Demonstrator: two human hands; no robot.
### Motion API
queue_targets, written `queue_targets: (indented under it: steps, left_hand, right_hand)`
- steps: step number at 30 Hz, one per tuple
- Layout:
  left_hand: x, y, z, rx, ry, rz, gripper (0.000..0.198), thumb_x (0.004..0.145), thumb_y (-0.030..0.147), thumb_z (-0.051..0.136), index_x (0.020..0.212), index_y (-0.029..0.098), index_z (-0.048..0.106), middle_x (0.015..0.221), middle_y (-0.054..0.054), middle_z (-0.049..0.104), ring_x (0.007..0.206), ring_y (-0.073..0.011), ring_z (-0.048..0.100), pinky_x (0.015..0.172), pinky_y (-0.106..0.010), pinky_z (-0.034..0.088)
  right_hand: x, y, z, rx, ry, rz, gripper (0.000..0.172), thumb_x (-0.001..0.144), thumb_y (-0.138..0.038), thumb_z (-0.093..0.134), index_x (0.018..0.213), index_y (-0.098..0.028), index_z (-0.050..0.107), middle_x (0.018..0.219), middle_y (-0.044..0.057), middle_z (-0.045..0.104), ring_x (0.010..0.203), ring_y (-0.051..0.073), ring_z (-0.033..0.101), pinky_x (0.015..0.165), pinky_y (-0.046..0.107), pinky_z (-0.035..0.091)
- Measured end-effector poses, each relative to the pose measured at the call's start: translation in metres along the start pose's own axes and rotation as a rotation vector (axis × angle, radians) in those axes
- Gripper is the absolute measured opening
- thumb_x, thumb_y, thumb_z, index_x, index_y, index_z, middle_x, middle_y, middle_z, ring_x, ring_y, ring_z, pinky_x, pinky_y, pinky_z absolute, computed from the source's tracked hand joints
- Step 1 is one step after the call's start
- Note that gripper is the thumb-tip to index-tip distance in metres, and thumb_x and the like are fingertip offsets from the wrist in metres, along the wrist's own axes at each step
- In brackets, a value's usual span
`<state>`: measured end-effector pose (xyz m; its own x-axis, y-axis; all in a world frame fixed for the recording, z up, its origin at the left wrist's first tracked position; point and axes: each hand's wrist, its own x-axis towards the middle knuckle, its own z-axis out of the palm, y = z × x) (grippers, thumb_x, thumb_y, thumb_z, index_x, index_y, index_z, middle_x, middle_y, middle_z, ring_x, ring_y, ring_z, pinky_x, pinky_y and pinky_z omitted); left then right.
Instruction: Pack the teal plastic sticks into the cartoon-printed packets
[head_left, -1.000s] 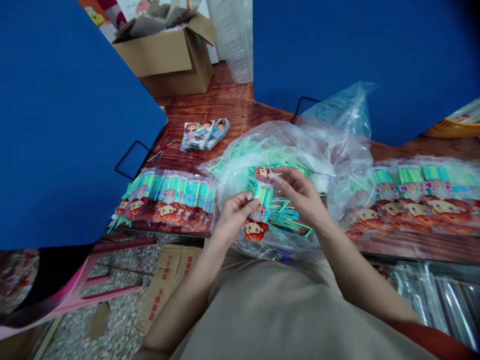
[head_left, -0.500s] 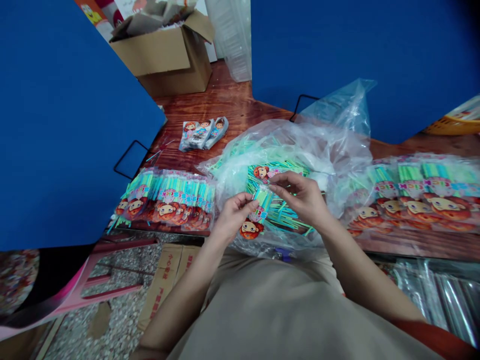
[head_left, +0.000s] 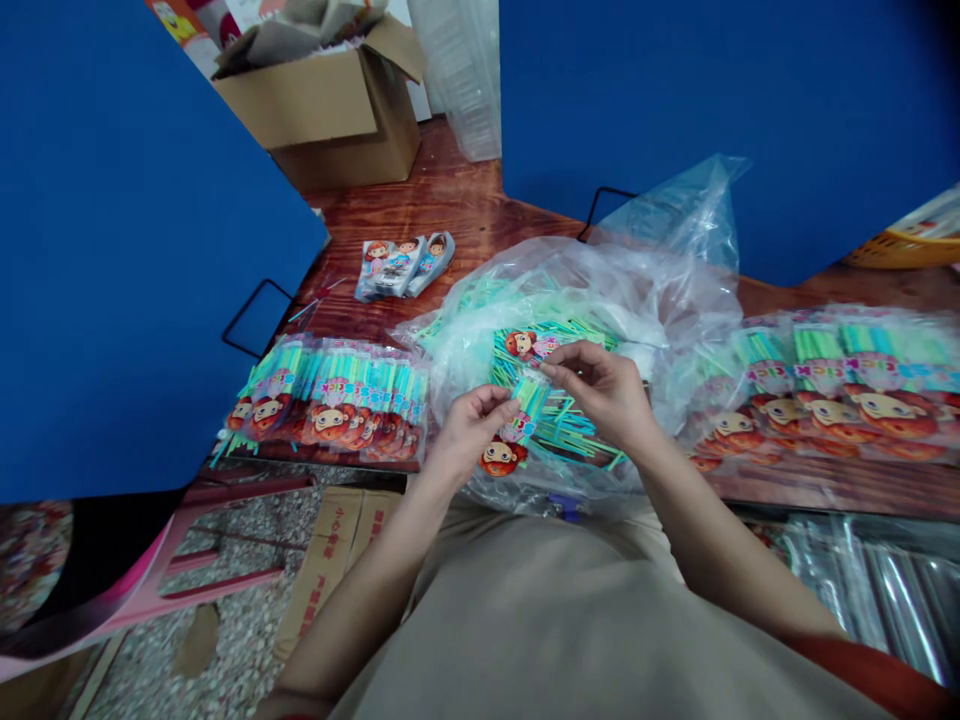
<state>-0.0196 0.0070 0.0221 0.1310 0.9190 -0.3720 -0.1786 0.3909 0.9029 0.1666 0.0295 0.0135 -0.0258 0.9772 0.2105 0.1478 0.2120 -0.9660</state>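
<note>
Between thumb and fingers, my left hand (head_left: 469,432) grips a small clear packet (head_left: 529,400) of green and blue sticks, printed with a red-haired cartoon face. At the packet's upper end my right hand (head_left: 606,392) is closed in a pinch; its fingertips seem to hold the packet's edge. Beneath both hands, a large clear plastic bag (head_left: 555,262) lies spread with many loose green and blue sticks (head_left: 574,430) in it. A printed cartoon card or packet (head_left: 525,344) rests on the sticks just beyond my fingers.
Filled packets line the wooden table on the left (head_left: 341,400) and right (head_left: 817,385). Printed sleeves (head_left: 401,265) lie behind them, near an open cardboard box (head_left: 322,115). Blue panels (head_left: 135,240) stand on both sides. A pink stool (head_left: 217,540) is at lower left.
The view has shifted very slightly. Both hands stay at the same packet, with only a small movement of the right fingers at its upper end.
</note>
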Motion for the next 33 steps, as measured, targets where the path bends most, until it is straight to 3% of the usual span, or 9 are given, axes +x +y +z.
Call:
queue_targets:
  steps: [5, 13, 24, 30, 33]
  left_hand:
    - [-0.001, -0.001, 0.0, -0.011, 0.001, -0.024, 0.039, 0.058, 0.04, 0.088, 0.08, 0.015, 0.068, 0.068, 0.003, 0.063, 0.061, -0.0094, 0.053, 0.061, -0.023, 0.041]
    - [-0.001, -0.005, 0.001, -0.005, -0.005, -0.037, 0.042, 0.05, 0.037, 0.093, 0.077, 0.015, 0.07, 0.065, 0.004, 0.062, 0.061, -0.0088, 0.051, 0.061, -0.023, 0.039]
    - [0.0, -0.006, 0.0, 0.029, -0.015, -0.024, 0.035, 0.054, 0.039, 0.091, 0.066, 0.014, 0.069, 0.062, 0.004, 0.06, 0.058, -0.0081, 0.048, 0.059, -0.023, 0.036]
    - [0.001, -0.005, -0.003, 0.044, -0.009, -0.018, 0.035, 0.055, 0.04, 0.091, 0.067, 0.014, 0.069, 0.062, 0.003, 0.06, 0.057, -0.0084, 0.048, 0.057, -0.022, 0.036]
    - [0.001, -0.006, -0.004, 0.049, -0.007, -0.02, 0.036, 0.054, 0.04, 0.09, 0.067, 0.014, 0.069, 0.062, 0.003, 0.059, 0.057, -0.0084, 0.047, 0.055, -0.022, 0.036]
  right_hand:
    - [-0.001, 0.001, -0.002, -0.05, -0.021, -0.018, 0.02, 0.086, -0.041, 0.07, 0.088, -0.021, 0.069, 0.086, 0.003, 0.07, 0.074, 0.016, 0.064, 0.069, 0.03, 0.05]
    - [-0.002, 0.001, -0.001, -0.033, -0.072, 0.003, 0.023, 0.087, -0.044, 0.069, 0.088, -0.021, 0.065, 0.084, 0.003, 0.069, 0.068, 0.015, 0.061, 0.061, 0.028, 0.046]
    - [-0.006, -0.003, -0.006, -0.098, -0.072, 0.01, 0.026, 0.089, -0.046, 0.065, 0.087, -0.02, 0.064, 0.077, 0.002, 0.065, 0.061, 0.013, 0.056, 0.058, 0.027, 0.045]
    - [-0.008, 0.004, -0.009, -0.123, -0.068, 0.028, 0.036, 0.088, -0.047, 0.067, 0.115, -0.024, 0.064, 0.096, 0.006, 0.07, 0.072, 0.017, 0.065, 0.059, 0.029, 0.051]
    - [-0.009, -0.001, -0.009, -0.215, -0.083, -0.054, 0.028, 0.091, -0.044, 0.064, 0.109, -0.024, 0.068, 0.098, 0.007, 0.071, 0.075, 0.018, 0.066, 0.063, 0.031, 0.054]
